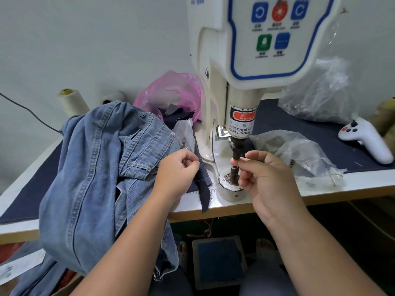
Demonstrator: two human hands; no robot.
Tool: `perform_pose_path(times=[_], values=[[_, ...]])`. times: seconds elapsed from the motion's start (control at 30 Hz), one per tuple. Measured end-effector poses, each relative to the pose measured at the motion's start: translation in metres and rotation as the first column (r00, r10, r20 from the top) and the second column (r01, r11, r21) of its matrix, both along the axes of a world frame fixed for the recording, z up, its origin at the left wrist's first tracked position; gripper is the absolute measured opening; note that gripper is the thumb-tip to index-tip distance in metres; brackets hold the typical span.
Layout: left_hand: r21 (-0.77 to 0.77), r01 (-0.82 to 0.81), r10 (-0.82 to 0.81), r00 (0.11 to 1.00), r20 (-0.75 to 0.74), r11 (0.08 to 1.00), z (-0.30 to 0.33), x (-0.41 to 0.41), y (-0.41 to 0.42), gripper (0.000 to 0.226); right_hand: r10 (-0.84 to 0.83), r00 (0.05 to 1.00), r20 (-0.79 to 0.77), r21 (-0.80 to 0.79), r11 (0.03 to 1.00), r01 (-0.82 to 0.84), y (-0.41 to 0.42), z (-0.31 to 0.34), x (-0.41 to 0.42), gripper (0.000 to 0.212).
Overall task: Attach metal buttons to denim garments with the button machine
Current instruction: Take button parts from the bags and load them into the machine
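Observation:
The white button machine (252,50) stands at the middle of the table, its black punch (236,149) hanging over the round metal die (230,180). My right hand (269,180) is at the punch, thumb and forefinger pinching its lower tip, where a small red spot shows. My left hand (178,175) has curled fingers, pinching something small that I cannot make out, just left of a dark denim strip (203,189). A pile of light blue denim garments (96,171) lies on the left and hangs over the table's front edge.
A pink plastic bag (171,92) sits behind the garments. Clear plastic bags (299,152) with small metal parts lie right of the die, and a white handheld controller (365,139) lies farther right. Thread cones (72,101) stand by the wall. A foot pedal (218,261) is under the table.

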State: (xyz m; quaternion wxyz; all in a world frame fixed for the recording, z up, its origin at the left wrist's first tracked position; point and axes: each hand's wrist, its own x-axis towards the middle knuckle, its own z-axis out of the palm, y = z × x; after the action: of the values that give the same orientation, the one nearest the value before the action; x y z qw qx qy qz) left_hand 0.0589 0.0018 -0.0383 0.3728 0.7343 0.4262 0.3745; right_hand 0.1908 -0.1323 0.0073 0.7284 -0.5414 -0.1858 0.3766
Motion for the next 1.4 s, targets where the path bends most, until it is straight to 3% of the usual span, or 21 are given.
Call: perform_pose_path(times=[0.43, 0.63, 0.87, 1.1, 1.17, 1.3, 1.4], values=[[0.013, 0.004, -0.004, 1.0, -0.029, 1.0, 0.0, 0.0, 0.0, 0.019, -0.123, 0.99, 0.068, 0.072, 0.99, 0.118, -0.007, 0.001, -0.011, 0.022], [0.013, 0.002, -0.001, 0.999, -0.039, 1.0, 0.0, 0.0, 0.0, 0.019, -0.005, 0.99, -0.143, 0.126, 0.992, 0.023, -0.011, 0.005, -0.01, 0.023], [0.068, 0.028, -0.02, 0.994, -0.109, 0.997, 0.004, 0.0, -0.004, 0.019, 0.107, 0.967, -0.229, 0.171, 0.983, -0.068, -0.021, 0.01, -0.01, 0.019], [0.057, 0.036, -0.035, 0.999, -0.022, 0.998, 0.021, -0.005, -0.009, 0.02, 0.08, 0.976, -0.201, 0.116, 0.992, -0.058, -0.03, 0.008, -0.003, 0.016], [0.119, -0.02, 0.024, 0.999, -0.031, 0.993, 0.031, -0.008, -0.002, 0.018, 0.039, 0.985, -0.167, 0.09, 0.996, -0.024, -0.032, 0.006, -0.003, 0.016], [0.279, -0.291, 0.311, 0.95, -0.028, 0.915, 0.067, -0.016, 0.03, 0.01, 0.015, 0.999, -0.045, 0.041, 0.999, -0.014, -0.037, 0.001, -0.008, 0.027], [0.401, -0.359, 0.502, 0.793, -0.344, 0.843, 0.087, -0.028, 0.064, 0.029, 0.052, 0.999, 0.015, 0.039, 0.998, -0.052, -0.039, -0.004, -0.016, 0.039]])
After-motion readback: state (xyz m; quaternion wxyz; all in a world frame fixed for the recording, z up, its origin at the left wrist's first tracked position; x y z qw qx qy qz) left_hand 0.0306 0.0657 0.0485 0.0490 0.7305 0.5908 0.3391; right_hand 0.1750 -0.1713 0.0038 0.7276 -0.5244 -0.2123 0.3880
